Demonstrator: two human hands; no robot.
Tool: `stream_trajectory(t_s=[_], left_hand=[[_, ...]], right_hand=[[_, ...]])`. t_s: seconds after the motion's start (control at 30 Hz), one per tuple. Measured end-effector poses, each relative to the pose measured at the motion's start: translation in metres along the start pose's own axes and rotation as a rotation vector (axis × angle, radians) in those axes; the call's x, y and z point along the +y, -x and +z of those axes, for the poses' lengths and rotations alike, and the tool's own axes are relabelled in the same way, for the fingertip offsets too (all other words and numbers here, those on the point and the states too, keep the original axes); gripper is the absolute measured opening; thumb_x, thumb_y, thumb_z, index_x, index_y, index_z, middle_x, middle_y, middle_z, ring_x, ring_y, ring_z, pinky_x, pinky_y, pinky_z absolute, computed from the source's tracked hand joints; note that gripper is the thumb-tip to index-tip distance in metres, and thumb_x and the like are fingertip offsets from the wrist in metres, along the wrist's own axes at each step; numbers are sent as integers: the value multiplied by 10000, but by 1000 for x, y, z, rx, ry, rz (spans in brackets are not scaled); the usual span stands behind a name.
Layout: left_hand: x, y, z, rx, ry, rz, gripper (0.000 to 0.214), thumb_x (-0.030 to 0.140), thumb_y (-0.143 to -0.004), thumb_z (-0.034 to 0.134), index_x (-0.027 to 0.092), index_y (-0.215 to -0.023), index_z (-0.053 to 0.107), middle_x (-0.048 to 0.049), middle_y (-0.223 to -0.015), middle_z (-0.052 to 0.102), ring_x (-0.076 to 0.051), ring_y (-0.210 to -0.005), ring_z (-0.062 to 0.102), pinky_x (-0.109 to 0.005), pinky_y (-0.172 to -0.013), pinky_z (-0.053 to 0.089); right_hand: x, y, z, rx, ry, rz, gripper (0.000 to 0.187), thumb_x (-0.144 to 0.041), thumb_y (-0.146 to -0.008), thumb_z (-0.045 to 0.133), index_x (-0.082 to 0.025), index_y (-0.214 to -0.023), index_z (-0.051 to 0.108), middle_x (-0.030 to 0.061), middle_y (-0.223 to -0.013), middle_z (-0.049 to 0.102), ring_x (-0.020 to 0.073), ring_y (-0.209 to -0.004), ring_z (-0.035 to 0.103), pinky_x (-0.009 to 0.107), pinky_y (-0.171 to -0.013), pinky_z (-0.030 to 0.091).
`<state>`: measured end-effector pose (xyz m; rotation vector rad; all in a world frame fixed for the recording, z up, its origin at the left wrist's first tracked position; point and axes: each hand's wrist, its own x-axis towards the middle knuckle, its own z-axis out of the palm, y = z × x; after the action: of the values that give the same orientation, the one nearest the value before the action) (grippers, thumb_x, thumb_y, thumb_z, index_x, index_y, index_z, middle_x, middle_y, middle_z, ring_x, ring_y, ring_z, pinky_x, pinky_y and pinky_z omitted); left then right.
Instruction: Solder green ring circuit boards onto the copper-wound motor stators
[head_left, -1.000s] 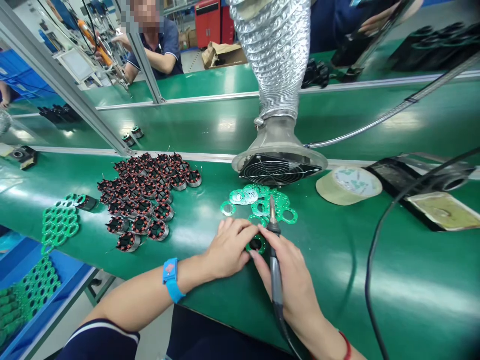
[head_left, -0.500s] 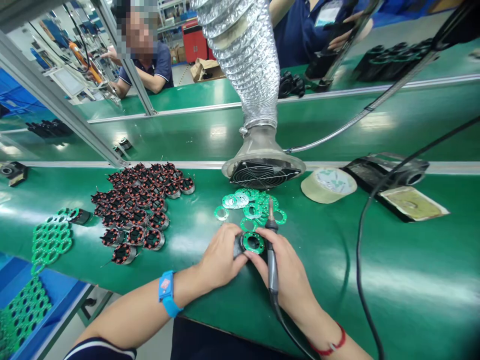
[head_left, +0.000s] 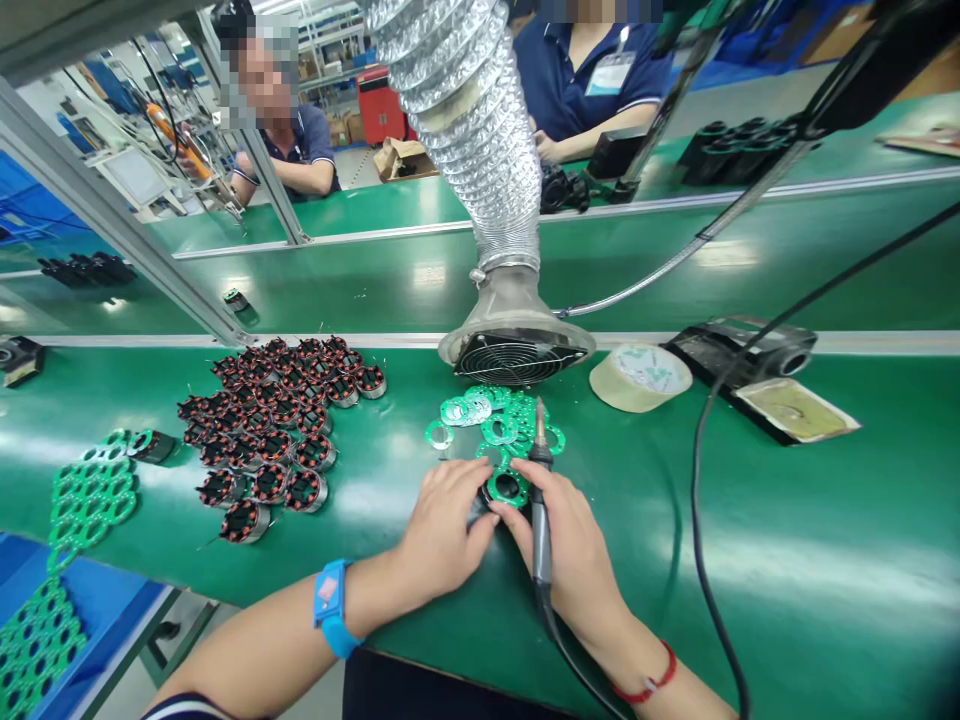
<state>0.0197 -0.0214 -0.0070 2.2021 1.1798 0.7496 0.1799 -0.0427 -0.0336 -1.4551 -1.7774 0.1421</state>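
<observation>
My left hand (head_left: 444, 525) is closed around the side of a motor stator, mostly hidden by the fingers, low over the table. A green ring-shaped circuit board (head_left: 493, 490) lies on top of it. My right hand (head_left: 577, 545) pinches the board's right edge with thumb and forefinger. That same hand also holds a soldering iron (head_left: 541, 530), its tip pointing up and away from the board. Just beyond the fingers lies a loose pile of green ring boards (head_left: 517, 405).
Several copper-wound stators (head_left: 270, 440) stand grouped on the left, beside a green board panel (head_left: 94, 490). A fume extractor hood (head_left: 517, 310) hangs above the pile. To the right are a tape roll (head_left: 641, 378), a soldering iron stand (head_left: 750, 350) and a black cable (head_left: 701, 500). Co-workers sit opposite.
My view has shifted slightly. My left fingers have stretched further over the far side of the board. Across the table, a co-worker's arms have come down. My right hand keeps its grip.
</observation>
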Motion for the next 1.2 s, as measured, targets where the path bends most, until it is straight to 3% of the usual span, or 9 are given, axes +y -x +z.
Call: stream_trajectory(t_s=[0.17, 0.27, 0.4, 0.5, 0.63, 0.73, 0.87, 1.1, 1.2], left_hand=[[2, 4, 2, -30, -231, 62, 472, 157, -862, 476, 106, -1328, 418, -176, -1403, 456, -310, -1258, 431, -536, -1030, 377], [3, 4, 2, -68, -226, 19, 495, 131, -845, 478, 85, -1335, 420, -184, -1387, 470, -326, -1254, 431, -554, -1031, 371], [-1, 0, -1, -97, 85, -93, 549, 83, -784, 519, 142, -1325, 446, -136, -1363, 504, -265, -1257, 450, -515, -1070, 366], [-10, -6, -4, -96, 379, -182, 474, 91, -770, 559, 172, -1237, 541, -111, -1330, 541, -226, -1263, 467, -458, -1099, 356], [-20, -11, -6, -132, 496, -210, 409, 88, -753, 590, 161, -1155, 598, -125, -1375, 501, -240, -1311, 426, -457, -1125, 310], [-19, -11, -6, -142, 432, -199, 518, 21, -716, 553, 161, -1213, 529, -126, -1404, 458, -235, -1327, 399, -457, -1123, 305], [-12, -11, -4, -193, 222, -94, 628, 60, -730, 572, 146, -1325, 392, -150, -1362, 475, -263, -1267, 430, -485, -1069, 353], [-6, -19, -2, -198, -68, -39, 573, 164, -772, 586, 185, -1310, 393, -116, -1232, 542, -267, -1132, 491, -481, -978, 388], [-1, -22, -11, -220, -159, -73, 508, 243, -770, 646, 199, -1243, 467, -87, -1140, 581, -262, -1068, 523, -448, -929, 404]], right_hand=[[-2, -4, 0, 5, 21, -30, 356, -414, -917, 483, -194, -1197, 483, 81, -935, 641, 226, -823, 626, 385, -736, 502], [-3, -3, 0, 7, 18, -36, 358, -403, -917, 492, -196, -1209, 472, 86, -956, 638, 225, -842, 623, 388, -753, 499], [-3, -2, 0, 8, 22, -59, 365, -381, -913, 505, -202, -1228, 463, 74, -928, 630, 219, -825, 614, 372, -733, 498], [-3, -2, 0, 11, 22, -54, 352, -365, -917, 495, -208, -1231, 468, 70, -904, 619, 222, -812, 609, 370, -715, 496], [-3, -5, 0, 24, 0, -63, 347, -350, -915, 502, -205, -1229, 469, 68, -898, 610, 218, -807, 602, 359, -704, 503], [-4, -5, 0, 8, -14, -70, 349, -357, -917, 498, -200, -1227, 470, 65, -892, 604, 214, -799, 595, 355, -701, 505], [-3, -3, 2, -16, -38, -42, 319, -346, -909, 503, -206, -1195, 491, 63, -906, 600, 213, -815, 587, 362, -716, 508], [-2, -1, 4, -31, -96, -78, 368, -314, -903, 505, -228, -1256, 449, 87, -1068, 644, 237, -930, 628, 420, -792, 517], [0, -2, -4, 31, -93, -45, 438, -367, -891, 523, -224, -1294, 427, 105, -1139, 631, 259, -1004, 621, 446, -821, 515]])
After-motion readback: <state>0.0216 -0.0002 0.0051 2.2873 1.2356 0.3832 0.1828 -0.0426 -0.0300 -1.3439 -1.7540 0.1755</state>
